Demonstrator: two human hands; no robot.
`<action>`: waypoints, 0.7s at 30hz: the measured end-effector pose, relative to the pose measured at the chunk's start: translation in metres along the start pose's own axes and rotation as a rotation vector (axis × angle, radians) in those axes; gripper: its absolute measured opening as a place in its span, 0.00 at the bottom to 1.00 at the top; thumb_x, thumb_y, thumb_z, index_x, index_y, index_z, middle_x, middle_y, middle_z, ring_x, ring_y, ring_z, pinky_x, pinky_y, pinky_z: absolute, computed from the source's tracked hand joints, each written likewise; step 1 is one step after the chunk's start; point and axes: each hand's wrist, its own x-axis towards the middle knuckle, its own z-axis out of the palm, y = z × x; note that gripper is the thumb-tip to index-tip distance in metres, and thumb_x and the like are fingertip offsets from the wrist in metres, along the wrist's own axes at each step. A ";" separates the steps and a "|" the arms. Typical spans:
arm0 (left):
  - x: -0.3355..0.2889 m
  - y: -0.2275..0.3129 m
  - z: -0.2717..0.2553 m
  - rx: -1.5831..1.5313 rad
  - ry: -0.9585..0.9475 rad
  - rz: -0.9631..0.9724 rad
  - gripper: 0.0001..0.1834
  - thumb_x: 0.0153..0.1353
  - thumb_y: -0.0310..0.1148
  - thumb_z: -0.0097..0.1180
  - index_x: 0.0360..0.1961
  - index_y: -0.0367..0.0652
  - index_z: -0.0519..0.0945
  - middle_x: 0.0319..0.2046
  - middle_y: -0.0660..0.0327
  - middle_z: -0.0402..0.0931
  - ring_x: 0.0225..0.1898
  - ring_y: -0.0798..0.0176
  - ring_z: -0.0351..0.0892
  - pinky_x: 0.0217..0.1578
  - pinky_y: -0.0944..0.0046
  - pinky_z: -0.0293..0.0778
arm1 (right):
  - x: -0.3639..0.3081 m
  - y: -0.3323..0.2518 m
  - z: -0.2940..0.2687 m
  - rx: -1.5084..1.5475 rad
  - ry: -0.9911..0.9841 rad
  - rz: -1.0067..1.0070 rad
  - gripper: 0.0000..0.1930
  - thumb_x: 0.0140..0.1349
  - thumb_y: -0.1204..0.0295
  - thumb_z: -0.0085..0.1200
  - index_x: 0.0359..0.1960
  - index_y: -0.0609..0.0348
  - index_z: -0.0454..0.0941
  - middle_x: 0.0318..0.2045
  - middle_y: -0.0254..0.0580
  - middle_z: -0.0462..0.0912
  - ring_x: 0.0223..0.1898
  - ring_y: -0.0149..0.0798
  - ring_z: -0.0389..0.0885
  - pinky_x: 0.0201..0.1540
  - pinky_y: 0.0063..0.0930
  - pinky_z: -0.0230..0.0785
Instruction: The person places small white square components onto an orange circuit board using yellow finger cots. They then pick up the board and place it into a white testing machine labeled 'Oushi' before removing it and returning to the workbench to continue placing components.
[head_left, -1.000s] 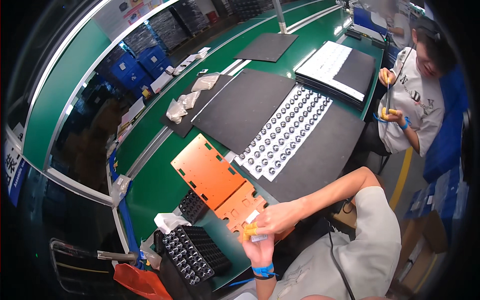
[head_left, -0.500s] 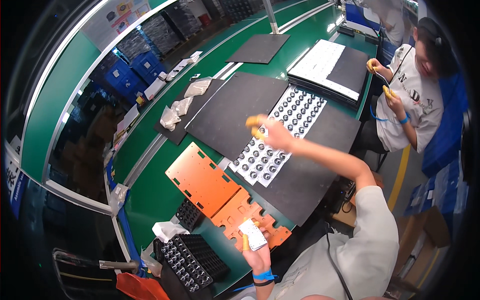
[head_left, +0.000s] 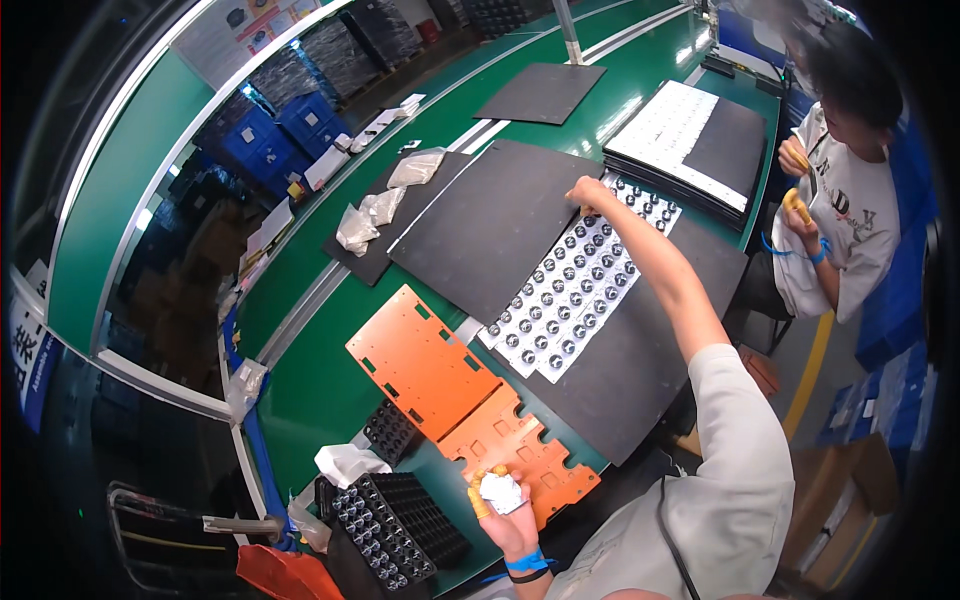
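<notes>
Where the left hand (head_left: 514, 526) shows: I see it grasping a white plate (head_left: 503, 492) near the orange board (head_left: 425, 362), outline blurred.
Right hand (head_left: 591, 194): by the round parts (head_left: 570, 272), fingertips hidden; I cannot tell its grip.
</notes>
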 end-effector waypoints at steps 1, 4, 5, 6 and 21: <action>0.001 0.000 -0.001 -0.015 -0.004 -0.011 0.19 0.72 0.51 0.47 0.52 0.51 0.77 0.46 0.56 0.78 0.44 0.53 0.73 0.31 0.62 0.68 | -0.005 -0.002 0.003 0.049 0.024 -0.016 0.13 0.60 0.64 0.56 0.38 0.60 0.85 0.34 0.43 0.89 0.29 0.40 0.89 0.36 0.30 0.82; 0.005 0.001 -0.004 -0.033 -0.026 -0.039 0.19 0.72 0.51 0.46 0.50 0.50 0.77 0.44 0.56 0.77 0.43 0.54 0.72 0.29 0.62 0.67 | -0.001 -0.003 0.004 0.036 0.014 0.028 0.12 0.60 0.65 0.57 0.38 0.61 0.85 0.31 0.43 0.89 0.29 0.38 0.89 0.33 0.30 0.82; 0.004 0.002 -0.004 -0.035 -0.032 -0.046 0.19 0.72 0.51 0.45 0.50 0.50 0.77 0.44 0.56 0.77 0.43 0.54 0.72 0.29 0.62 0.67 | 0.001 -0.002 0.007 0.072 0.016 0.045 0.12 0.59 0.66 0.57 0.38 0.61 0.84 0.31 0.43 0.89 0.28 0.38 0.88 0.31 0.30 0.81; 0.003 0.002 -0.003 -0.008 -0.009 -0.036 0.18 0.73 0.50 0.45 0.49 0.49 0.77 0.43 0.57 0.77 0.42 0.54 0.73 0.28 0.63 0.67 | 0.005 -0.001 0.010 0.108 0.018 0.060 0.11 0.59 0.66 0.57 0.37 0.61 0.84 0.31 0.44 0.88 0.28 0.37 0.88 0.30 0.30 0.81; 0.007 0.000 -0.003 0.003 -0.039 -0.024 0.19 0.74 0.48 0.42 0.43 0.47 0.79 0.38 0.58 0.77 0.40 0.55 0.73 0.25 0.65 0.65 | 0.038 0.009 0.010 0.588 -0.243 -0.114 0.17 0.69 0.62 0.50 0.46 0.68 0.77 0.33 0.51 0.85 0.31 0.44 0.86 0.38 0.41 0.83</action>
